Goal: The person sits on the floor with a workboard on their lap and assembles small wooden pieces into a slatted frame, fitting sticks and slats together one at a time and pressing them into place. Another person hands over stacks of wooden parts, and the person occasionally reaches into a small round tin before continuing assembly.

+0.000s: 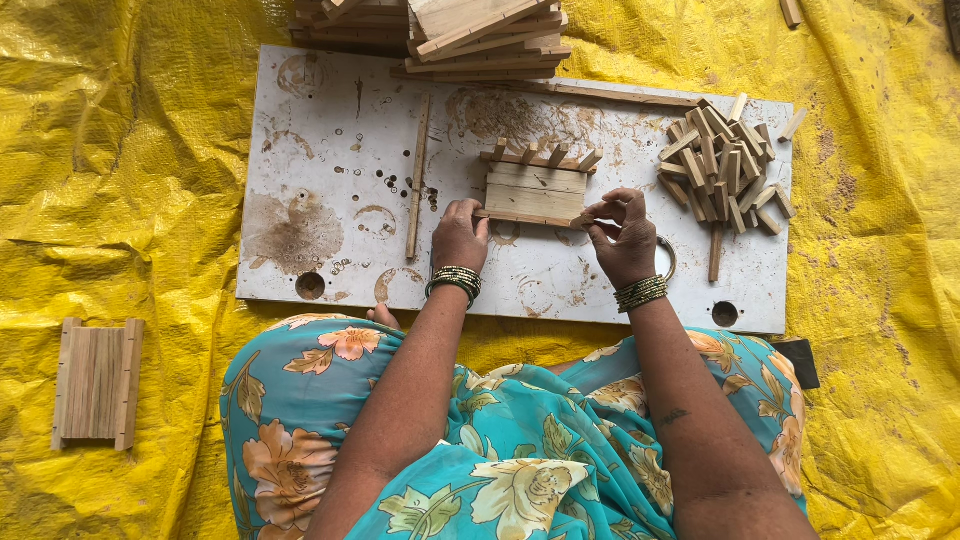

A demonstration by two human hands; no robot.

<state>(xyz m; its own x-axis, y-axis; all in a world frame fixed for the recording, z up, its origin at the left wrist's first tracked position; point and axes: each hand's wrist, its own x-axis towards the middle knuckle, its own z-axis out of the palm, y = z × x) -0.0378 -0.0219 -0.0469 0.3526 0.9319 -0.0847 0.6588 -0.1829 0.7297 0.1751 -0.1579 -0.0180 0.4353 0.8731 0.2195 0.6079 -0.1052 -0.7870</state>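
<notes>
Panel [535,190] of flat wooden slats lies at the centre of the frame on a stained white board [330,180], with one thin strip along its near edge and another across its far edge, where about five short blocks stand in a row. Left hand [458,238] presses fingertips on the near strip's left end; whether it pinches it I cannot tell. Right hand [622,235] pinches the strip's right end between thumb and fingers. One loose stick [418,175] lies upright in the frame just left of the panel, with bare board beyond it toward the left edge. Heap [725,165] of short blocks, too many to count, sits at the board's right end. Stack [450,30] of slats overlaps the board's top edge. One finished panel [97,383] rests lower left on the yellow tarp [120,120].
</notes>
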